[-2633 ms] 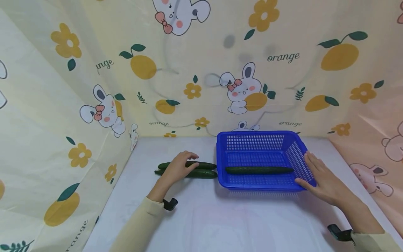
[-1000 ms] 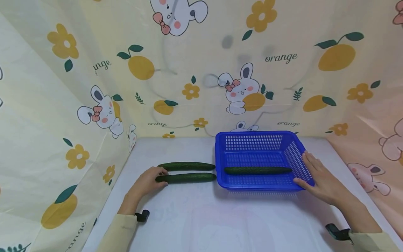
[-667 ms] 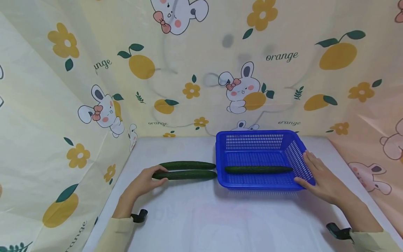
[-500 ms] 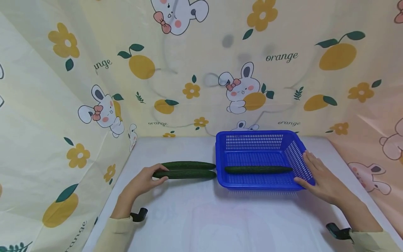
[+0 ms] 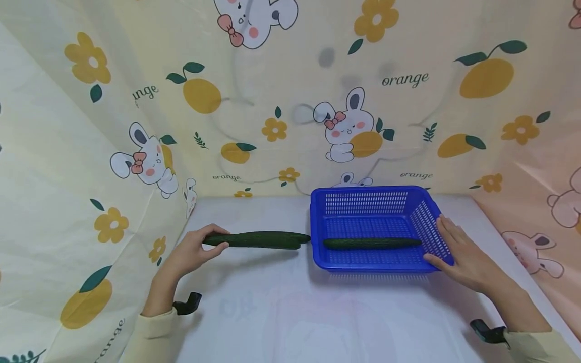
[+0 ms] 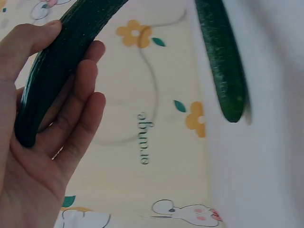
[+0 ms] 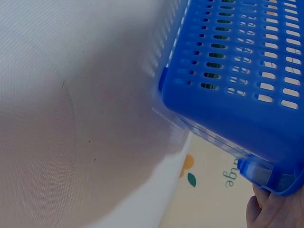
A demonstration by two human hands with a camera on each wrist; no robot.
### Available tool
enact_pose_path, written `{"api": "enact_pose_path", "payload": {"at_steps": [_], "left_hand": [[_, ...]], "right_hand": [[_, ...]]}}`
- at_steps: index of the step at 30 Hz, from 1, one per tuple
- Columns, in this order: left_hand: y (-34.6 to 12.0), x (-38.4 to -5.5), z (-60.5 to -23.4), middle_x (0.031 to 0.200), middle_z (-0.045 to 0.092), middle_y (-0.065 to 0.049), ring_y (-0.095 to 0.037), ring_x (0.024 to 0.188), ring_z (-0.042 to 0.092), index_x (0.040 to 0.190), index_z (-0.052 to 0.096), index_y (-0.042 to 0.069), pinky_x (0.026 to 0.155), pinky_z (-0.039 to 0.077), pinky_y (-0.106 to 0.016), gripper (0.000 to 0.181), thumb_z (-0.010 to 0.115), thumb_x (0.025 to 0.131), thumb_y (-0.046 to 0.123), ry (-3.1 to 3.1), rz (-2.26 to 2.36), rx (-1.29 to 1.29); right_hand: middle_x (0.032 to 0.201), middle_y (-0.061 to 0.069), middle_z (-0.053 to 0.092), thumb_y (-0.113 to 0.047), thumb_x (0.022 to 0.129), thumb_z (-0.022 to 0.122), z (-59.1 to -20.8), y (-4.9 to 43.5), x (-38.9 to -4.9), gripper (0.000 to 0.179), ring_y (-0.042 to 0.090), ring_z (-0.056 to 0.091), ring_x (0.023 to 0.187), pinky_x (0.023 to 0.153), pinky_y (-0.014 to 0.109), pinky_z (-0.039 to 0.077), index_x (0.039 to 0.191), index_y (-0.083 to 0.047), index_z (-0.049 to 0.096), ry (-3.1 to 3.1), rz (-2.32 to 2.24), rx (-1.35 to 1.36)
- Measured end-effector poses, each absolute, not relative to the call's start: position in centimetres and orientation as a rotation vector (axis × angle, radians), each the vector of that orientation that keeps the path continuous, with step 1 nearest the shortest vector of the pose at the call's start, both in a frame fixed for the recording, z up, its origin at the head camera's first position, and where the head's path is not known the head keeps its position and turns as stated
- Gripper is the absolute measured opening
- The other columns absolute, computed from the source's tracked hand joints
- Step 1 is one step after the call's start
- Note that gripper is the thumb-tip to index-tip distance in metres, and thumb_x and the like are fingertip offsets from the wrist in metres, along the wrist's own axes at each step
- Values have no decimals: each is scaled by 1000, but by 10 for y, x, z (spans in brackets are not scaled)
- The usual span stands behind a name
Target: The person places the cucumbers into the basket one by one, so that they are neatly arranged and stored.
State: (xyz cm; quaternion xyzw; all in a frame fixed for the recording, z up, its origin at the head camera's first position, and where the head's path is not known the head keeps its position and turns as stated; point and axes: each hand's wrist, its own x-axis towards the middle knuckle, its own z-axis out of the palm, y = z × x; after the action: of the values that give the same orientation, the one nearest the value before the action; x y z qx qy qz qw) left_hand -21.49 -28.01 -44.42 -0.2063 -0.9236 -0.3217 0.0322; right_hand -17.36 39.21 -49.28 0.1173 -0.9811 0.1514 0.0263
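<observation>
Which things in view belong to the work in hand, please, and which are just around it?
Part of the work:
blue basket, touched by the right hand
basket cucumber, lying inside
held cucumber, in the left hand
loose cucumber, beside the basket

Just around it:
white table
printed cloth
left wrist's black device
right wrist's black device

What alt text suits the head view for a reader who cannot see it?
A left hand holds a cucumber by one end, partly hiding a second cucumber on a white table. A right hand rests against the right side of a blue basket holding a third cucumber.
</observation>
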Motion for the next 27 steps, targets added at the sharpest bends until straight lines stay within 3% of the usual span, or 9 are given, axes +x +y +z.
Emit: {"api": "enact_pose_path", "payload": {"at_steps": [10,17,27], "left_hand": [[-252,-223,-420,122,77,-2,-23,111,70,126,73,17,93,59,-49,30,82,98,23,-2656,-1109,-627],[-208,-241,-422,122,77,2,-18,113,71,126,74,18,96,58,-47,29,82,99,23,-2545,-1222,-715],[-132,-265,-429,122,77,-2,-19,111,71,126,72,14,99,58,-46,28,79,101,25,-2532,-1331,-814]], "right_hand": [[176,29,-1,-55,101,64,-492,393,-174,109,52,-4,162,114,85,14,170,-2,-1,-3039,459,360],[177,28,0,-55,100,65,-495,392,-174,109,52,-3,162,115,84,14,171,-2,1,-3019,446,367],[177,28,3,-55,100,65,-495,392,-173,109,51,-3,162,117,82,12,171,-3,2,-3006,458,363]]}}
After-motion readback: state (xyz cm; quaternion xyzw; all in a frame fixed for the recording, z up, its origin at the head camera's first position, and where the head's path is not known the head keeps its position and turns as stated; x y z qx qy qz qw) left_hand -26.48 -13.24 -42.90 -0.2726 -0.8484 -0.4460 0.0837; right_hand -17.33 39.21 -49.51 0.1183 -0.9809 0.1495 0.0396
